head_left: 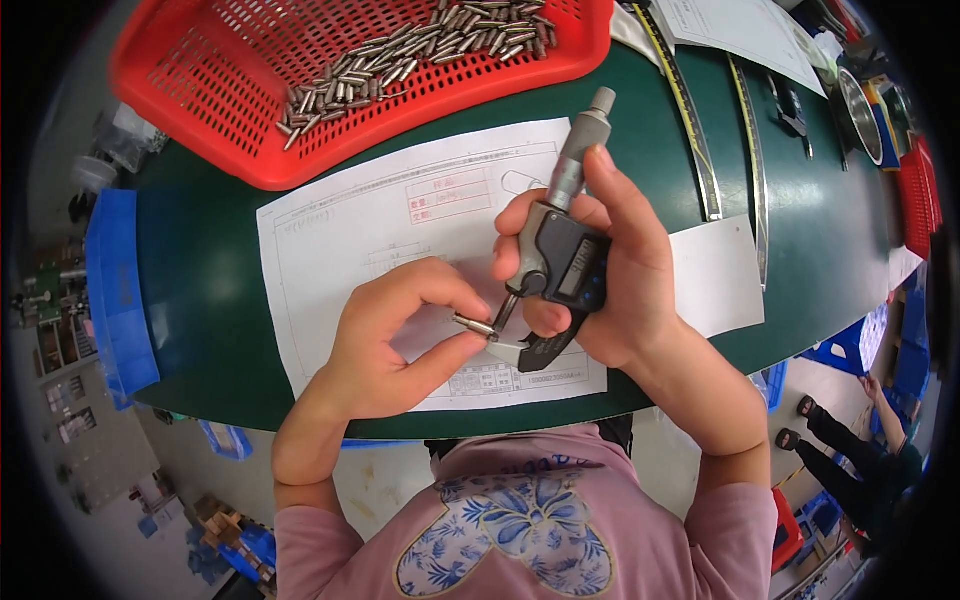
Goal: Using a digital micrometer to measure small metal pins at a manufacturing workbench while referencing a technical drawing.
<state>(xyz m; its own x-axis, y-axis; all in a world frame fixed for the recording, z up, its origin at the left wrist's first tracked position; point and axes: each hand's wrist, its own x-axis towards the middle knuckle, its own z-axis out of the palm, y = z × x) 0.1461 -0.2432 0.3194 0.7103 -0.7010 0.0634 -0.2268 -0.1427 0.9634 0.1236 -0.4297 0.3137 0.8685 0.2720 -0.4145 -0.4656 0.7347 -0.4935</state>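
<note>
Fingers of the right hand (620, 270) wrap closed around a digital micrometer (560, 262), the thumb lying along its grey thimble and the other fingertips curled over the black body with its small display. Just below those fingertips the micrometer's frame opens toward the left hand (400, 340), whose thumb and forefinger pinch together on a small metal pin (473, 324). The pin lies nearly level, its free end reaching into the gap of the micrometer frame, right beside the right hand's lower fingertips; whether the measuring faces touch it cannot be told. Under both hands lies a white drawing sheet (340, 230) with red-stamped boxes, spread on a dark green table (200, 290). Well beyond the fingers, at the far edge, sits a red plastic basket (190, 110) holding a heap of similar metal pins (420, 50). To the right of the right hand's knuckles a smaller blank sheet (715, 275) lies on the table, and past it two long steel rulers (690, 120) stretch away.
</note>
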